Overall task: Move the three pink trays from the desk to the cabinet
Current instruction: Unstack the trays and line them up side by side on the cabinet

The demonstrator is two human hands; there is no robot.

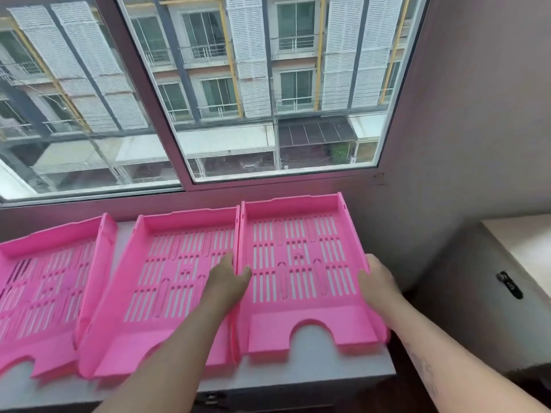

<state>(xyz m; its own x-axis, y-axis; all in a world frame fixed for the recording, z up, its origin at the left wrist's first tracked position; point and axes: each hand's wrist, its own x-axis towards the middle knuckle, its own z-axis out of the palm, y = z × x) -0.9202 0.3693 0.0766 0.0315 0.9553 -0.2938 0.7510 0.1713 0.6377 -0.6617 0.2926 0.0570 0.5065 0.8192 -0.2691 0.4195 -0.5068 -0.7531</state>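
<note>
nearest the camera are two bare forearms reaching away over the near edge of the desk (298, 374). the left hand (229, 281) sits on the left wall of the right tray (301, 269), thumb hooked inside that wall and fingers going down into the seam where it touches the middle tray (167, 281). the right hand (377, 278) wraps the right tray's outer, right wall, with the fingers mostly hidden behind the wall. so both hands are clasped on the one tray, one per long side — it looks as if its near end is lifted a little off the desk, though blur makes that hard to be sure of.

all three pink trays are on the desk below the window (208, 99); the left tray (50, 281) lies apart from the middle one, with a strip of bare desk between at the far end. none has been moved.

the relation that counts: the right tray's long axis runs near to far, straight out from the person, with the notched open end nearest, and the hands hold it across its short width about midway along. the grey cabinet (465, 293) with a dark latch stands just to the right, lower than the desk, so the right hand is the nearer one and the carry likely swings rightward and down.
</note>
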